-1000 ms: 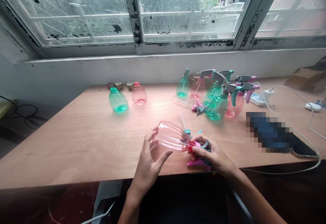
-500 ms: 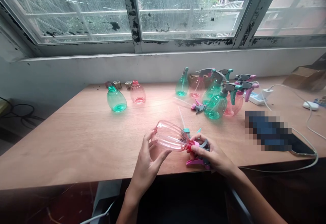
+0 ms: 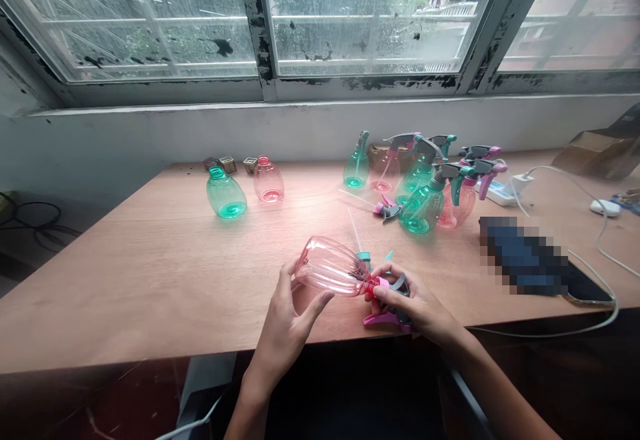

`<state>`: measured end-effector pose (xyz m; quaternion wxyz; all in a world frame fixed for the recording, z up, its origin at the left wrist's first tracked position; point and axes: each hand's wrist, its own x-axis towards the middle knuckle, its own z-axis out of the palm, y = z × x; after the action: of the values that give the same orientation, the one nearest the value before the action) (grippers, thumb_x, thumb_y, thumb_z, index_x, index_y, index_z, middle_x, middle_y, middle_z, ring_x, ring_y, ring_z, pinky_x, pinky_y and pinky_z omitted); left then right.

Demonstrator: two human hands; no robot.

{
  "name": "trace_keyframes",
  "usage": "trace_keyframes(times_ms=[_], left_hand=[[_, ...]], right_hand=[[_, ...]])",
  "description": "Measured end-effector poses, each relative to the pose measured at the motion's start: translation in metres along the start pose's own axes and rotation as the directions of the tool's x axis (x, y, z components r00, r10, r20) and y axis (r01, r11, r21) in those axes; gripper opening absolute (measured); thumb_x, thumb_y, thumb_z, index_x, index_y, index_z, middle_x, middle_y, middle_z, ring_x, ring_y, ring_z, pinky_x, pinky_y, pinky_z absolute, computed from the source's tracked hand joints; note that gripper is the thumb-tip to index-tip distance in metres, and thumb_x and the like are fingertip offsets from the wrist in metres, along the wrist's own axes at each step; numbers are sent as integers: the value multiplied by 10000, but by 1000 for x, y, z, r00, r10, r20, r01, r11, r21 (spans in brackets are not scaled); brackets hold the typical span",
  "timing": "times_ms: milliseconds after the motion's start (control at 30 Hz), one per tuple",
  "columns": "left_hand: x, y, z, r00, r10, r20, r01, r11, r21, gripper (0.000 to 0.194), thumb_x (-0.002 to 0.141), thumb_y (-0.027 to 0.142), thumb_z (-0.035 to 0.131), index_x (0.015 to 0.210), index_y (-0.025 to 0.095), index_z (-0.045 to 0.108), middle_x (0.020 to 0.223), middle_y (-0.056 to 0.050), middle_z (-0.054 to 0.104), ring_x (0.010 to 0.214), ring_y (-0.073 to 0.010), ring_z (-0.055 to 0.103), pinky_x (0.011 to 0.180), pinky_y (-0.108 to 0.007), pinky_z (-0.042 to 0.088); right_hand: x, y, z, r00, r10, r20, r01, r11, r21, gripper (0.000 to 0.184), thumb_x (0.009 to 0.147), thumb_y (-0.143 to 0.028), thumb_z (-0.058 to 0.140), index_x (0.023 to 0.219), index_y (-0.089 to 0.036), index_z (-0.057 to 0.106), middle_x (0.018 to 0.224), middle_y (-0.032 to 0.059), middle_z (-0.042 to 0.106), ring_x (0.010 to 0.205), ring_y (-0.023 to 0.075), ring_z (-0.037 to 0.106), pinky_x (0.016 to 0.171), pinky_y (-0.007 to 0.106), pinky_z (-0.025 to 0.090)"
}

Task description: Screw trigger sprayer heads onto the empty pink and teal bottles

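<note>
Readable texts, labels, brands, numbers and signs: none.
</note>
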<state>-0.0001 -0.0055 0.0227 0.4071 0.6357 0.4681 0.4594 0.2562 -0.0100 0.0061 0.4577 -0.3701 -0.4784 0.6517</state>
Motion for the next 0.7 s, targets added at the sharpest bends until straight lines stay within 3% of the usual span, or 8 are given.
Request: trace_keyframes(times_ms=[700], left_hand=[[0, 0, 0, 1000, 9, -12, -9, 999, 49, 636, 977, 508, 728, 1524, 319, 462, 1567, -85, 584, 1451, -286, 591, 1268, -485, 438]], right_hand=[[-1, 0, -1, 1000, 16, 7, -16, 1000, 14, 305, 928, -409, 863, 1051, -229, 651, 899, -8, 764, 776, 183, 756, 787, 407, 707]])
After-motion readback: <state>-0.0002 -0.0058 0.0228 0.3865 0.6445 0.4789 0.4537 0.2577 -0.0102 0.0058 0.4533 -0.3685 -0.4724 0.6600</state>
